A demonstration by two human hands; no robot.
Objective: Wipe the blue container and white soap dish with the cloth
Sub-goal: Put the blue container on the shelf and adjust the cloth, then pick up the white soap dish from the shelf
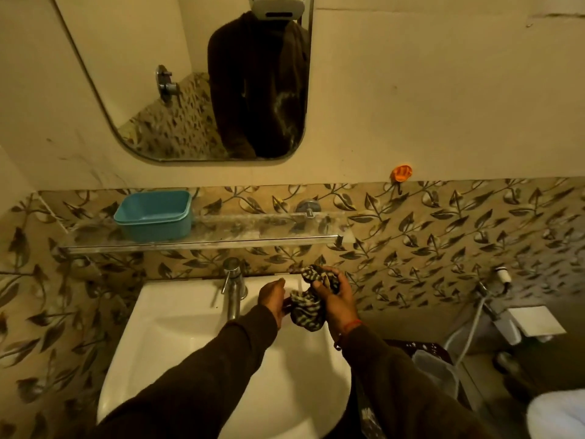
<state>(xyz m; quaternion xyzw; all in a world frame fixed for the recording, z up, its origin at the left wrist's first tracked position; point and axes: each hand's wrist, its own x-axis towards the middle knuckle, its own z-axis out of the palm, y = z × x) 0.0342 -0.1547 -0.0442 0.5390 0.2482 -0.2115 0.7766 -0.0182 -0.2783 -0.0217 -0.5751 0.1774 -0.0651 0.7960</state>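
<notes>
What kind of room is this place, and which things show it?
Most likely a small home bathroom. A white sink with a metal tap sits under a wall mirror, and a glass shelf on the leaf-patterned tiles carries a blue container.

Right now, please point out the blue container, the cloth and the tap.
blue container [158, 228]: head view, on its front wall.
cloth [308, 310]: head view, on the bunched lower part between both hands.
tap [233, 296]: head view, on its upright metal body.

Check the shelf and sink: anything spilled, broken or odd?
Nothing spilled or broken. The glass shelf under the blue container looks streaked with whitish residue. Both hands hold the cloth over the sink.
</notes>
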